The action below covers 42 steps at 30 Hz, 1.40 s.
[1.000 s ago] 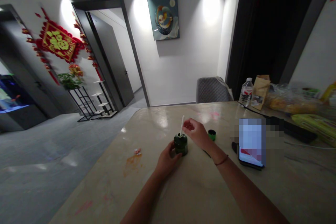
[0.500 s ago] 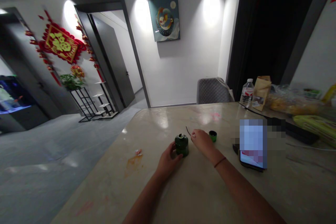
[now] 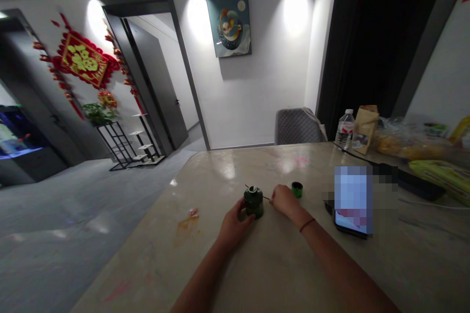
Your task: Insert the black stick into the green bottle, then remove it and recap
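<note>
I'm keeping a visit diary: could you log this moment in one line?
left hand: holds green bottle | right hand: holds thin dark stick | green cap: on table

Far left: blue-lit tank, at frame edge. Upper left: red ornament, diamond-shaped, gold characters. Below it: potted plant, green, on black wire-frame stand. Left of centre: grey door, standing open. Upper centre: square picture, bowl motif. Right of centre: quilted grey chair. Right: clear bottle, white cap; brown paper bag, beside it; yellow-green packet.
</note>
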Available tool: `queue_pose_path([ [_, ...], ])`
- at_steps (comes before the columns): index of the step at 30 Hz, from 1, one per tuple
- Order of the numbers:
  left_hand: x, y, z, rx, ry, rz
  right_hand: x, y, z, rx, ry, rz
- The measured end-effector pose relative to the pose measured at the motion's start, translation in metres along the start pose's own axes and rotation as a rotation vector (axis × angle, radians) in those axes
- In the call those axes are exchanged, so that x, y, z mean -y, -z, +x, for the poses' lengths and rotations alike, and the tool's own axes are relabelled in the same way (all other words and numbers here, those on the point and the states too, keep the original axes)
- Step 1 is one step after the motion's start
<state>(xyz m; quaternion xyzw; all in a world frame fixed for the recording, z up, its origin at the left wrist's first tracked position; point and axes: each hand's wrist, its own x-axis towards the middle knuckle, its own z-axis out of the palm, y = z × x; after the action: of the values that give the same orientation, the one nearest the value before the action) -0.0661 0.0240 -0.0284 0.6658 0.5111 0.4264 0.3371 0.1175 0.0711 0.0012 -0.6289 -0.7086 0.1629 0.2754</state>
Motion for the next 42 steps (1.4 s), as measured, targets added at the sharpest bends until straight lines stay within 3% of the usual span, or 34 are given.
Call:
queue_pose_path([
  [3, -0.003, 0.000, -0.001, -0.003, -0.007, 0.014, 0.001, 0.015, 0.006, 0.043, 0.014, 0.032],
  [6, -0.005, 0.000, -0.001, 0.000, 0.003, 0.009, 0.005, 0.032, 0.010, 0.041, 0.025, 0.202],
  [12, -0.005, 0.001, -0.001, 0.013, 0.011, -0.033, 0.012, 0.055, 0.008, 0.170, -0.045, 0.967],
  [14, -0.004, 0.001, 0.000, 0.007, 0.016, -0.037, 0.014, 0.057, 0.007, 0.124, -0.046, 1.187],
  [17, -0.004, 0.000, 0.000, -0.017, 0.022, -0.032, 0.018, 0.055, 0.010, -0.058, -0.041, 1.348],
  [21, -0.005, 0.000, 0.000, -0.033, 0.032, -0.038, 0.025, 0.049, 0.014, -0.343, -0.006, 1.290],
  [24, -0.007, 0.000, -0.001, -0.035, 0.042, -0.041, 0.031, 0.043, 0.014, -0.418, 0.055, 1.152],
  [32, -0.007, 0.000, -0.001, -0.021, 0.005, -0.027, 0.041, 0.016, 0.006, -0.247, 0.168, 0.895],
  [37, -0.005, -0.001, -0.001, -0.026, 0.016, -0.039, 0.040, -0.001, 0.003, -0.175, 0.138, 0.669],
  [42, -0.004, 0.000, -0.001, -0.011, 0.014, -0.040, 0.040, -0.008, 0.001, -0.104, 0.131, 0.629],
])
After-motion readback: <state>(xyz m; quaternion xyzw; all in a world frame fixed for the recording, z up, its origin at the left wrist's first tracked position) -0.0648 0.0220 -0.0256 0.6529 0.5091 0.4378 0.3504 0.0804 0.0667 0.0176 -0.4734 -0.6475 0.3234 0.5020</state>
